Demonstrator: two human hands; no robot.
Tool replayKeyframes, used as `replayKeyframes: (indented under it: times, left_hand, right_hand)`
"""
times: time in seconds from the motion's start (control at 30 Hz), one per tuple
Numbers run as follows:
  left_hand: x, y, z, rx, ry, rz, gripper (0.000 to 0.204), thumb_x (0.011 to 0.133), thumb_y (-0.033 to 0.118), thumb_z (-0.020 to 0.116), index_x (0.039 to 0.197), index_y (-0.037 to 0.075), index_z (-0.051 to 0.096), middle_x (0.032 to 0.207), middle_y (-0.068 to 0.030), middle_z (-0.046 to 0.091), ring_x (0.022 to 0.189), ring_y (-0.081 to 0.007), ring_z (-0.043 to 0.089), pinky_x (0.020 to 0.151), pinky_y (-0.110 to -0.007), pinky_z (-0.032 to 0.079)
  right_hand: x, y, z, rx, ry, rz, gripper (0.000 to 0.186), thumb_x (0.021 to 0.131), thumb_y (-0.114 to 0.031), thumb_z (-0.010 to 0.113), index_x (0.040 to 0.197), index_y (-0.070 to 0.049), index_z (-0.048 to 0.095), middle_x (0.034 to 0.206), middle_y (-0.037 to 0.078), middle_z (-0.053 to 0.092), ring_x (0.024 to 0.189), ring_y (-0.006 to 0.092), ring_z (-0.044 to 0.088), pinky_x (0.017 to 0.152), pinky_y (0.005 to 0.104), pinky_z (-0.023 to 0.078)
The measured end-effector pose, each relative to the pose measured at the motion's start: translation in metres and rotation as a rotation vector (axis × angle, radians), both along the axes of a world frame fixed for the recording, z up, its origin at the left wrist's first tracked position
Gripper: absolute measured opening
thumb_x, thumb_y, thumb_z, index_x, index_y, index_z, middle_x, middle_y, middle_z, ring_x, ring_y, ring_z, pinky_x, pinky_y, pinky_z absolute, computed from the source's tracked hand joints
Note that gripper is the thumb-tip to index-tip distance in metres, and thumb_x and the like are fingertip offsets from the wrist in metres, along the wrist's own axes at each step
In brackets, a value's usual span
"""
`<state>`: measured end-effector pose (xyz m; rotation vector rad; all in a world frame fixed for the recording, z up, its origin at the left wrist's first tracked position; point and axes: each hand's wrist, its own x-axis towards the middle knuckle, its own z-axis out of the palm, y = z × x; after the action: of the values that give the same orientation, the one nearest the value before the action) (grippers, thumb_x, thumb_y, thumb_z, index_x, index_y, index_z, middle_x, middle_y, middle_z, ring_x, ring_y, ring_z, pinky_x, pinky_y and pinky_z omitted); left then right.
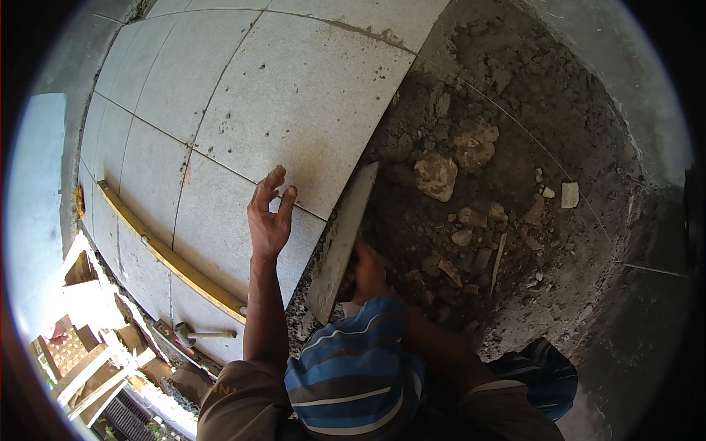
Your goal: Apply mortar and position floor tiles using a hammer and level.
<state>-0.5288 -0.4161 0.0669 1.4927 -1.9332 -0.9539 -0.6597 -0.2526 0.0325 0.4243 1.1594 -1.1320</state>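
My left hand (271,213) is over the pale floor tiles (294,95), near their right edge. Its thumb and fingers are apart, and nothing is in them. Just right of that edge a narrow, flat grey slab (343,242), which looks like a cut strip of tile, stands tilted on its side. My right hand (369,275) is at the slab's right face, low down between the slab and the rubble, and grips it. Shadow and the slab hide most of the right fingertips.
Right of the tiles lies a dug bed of dark mortar (515,95) with broken stones (435,176) and a thin wood stick (498,263). A string (507,114) crosses it. A yellow spirit level (169,253) and a hammer (206,334) lie on the left tiles. My knee (353,375) is close below.
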Motion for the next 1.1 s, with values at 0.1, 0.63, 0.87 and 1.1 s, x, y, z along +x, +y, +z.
replayKeyframes:
  times: [0.1,0.63,0.87,1.1]
  left_hand:
    - [-0.005,-0.003,0.010,-0.039,0.019,-0.003,0.042,0.100,0.018,0.069,0.139,0.005,0.062,0.134,-0.0145,0.069,0.125,-0.0276,0.065,0.101,-0.043,0.054]
    - [-0.004,0.006,0.002,-0.019,0.108,0.009,0.042,0.098,0.017,0.070,0.138,0.005,0.063,0.131,-0.0145,0.070,0.122,-0.0293,0.067,0.098,-0.043,0.054]
    - [-0.004,-0.002,0.006,-0.016,0.127,-0.010,0.041,0.101,0.015,0.067,0.140,0.002,0.061,0.136,-0.0162,0.066,0.126,-0.0281,0.064,0.101,-0.041,0.054]
    - [-0.018,-0.002,0.007,0.004,0.135,-0.022,0.042,0.100,0.018,0.069,0.139,0.002,0.062,0.136,-0.0152,0.067,0.125,-0.0287,0.064,0.100,-0.041,0.053]
  right_hand:
    - [0.022,0.028,-0.050,-0.444,1.518,0.240,0.040,0.105,-0.046,0.054,0.106,-0.009,0.069,0.068,0.003,0.063,0.045,0.0122,0.052,0.042,0.0281,0.038]
    - [-0.121,-0.114,0.002,-0.196,0.466,0.115,0.059,0.098,-0.059,0.062,0.116,-0.004,0.069,0.068,0.005,0.061,0.045,0.0128,0.051,0.041,0.0310,0.041]
    - [-0.154,-0.133,0.002,-0.143,0.578,-0.071,0.058,0.095,-0.061,0.067,0.094,-0.002,0.066,0.059,0.002,0.045,0.044,0.0143,0.047,0.039,0.0337,0.041]
    - [-0.157,-0.137,0.000,-0.200,0.560,0.065,0.057,0.096,-0.059,0.067,0.082,-0.005,0.061,0.056,0.001,0.042,0.043,0.0142,0.047,0.039,0.0334,0.041]
